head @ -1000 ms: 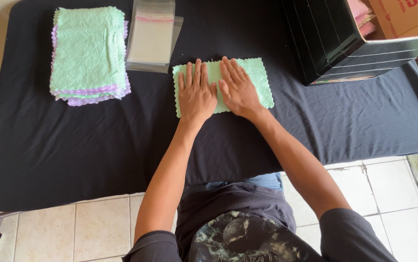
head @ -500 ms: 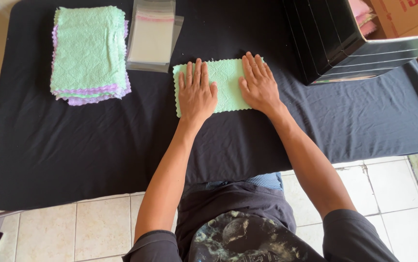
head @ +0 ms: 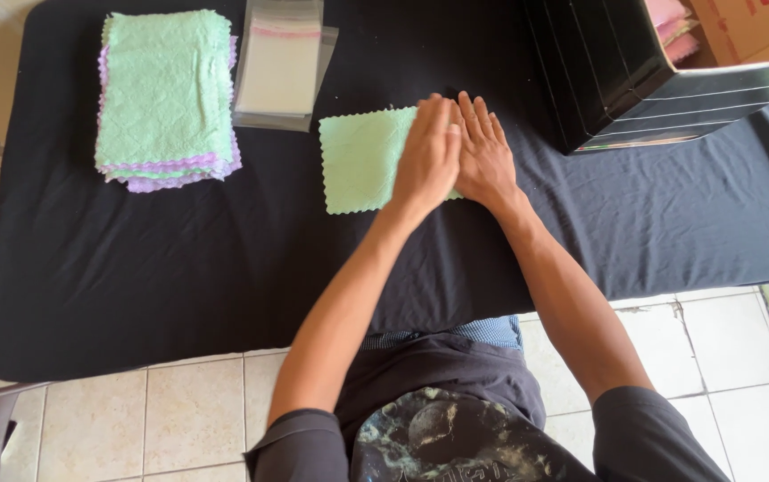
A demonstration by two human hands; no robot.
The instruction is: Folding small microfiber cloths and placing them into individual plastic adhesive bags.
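Note:
A light green cloth (head: 359, 159) with zigzag edges lies flat on the black-covered table (head: 179, 268). My left hand (head: 427, 157) rests flat on the cloth's right part, fingers together and pointing away from me. Beside it, touching, my right hand (head: 484, 150) lies flat at the cloth's right edge. Both hands hide the right half of the cloth. Neither hand grips anything.
A stack of green and purple cloths (head: 166, 98) sits at the far left. Beside it lie clear plastic bags (head: 280, 62). A black box (head: 634, 71) stands at the far right, with a cardboard box (head: 750, 27) behind it. Tiled floor lies below the table's near edge.
My left hand has slid right across the cloth to meet my right hand at the cloth's right side. One second ago both hands were together at the cloth's middle.

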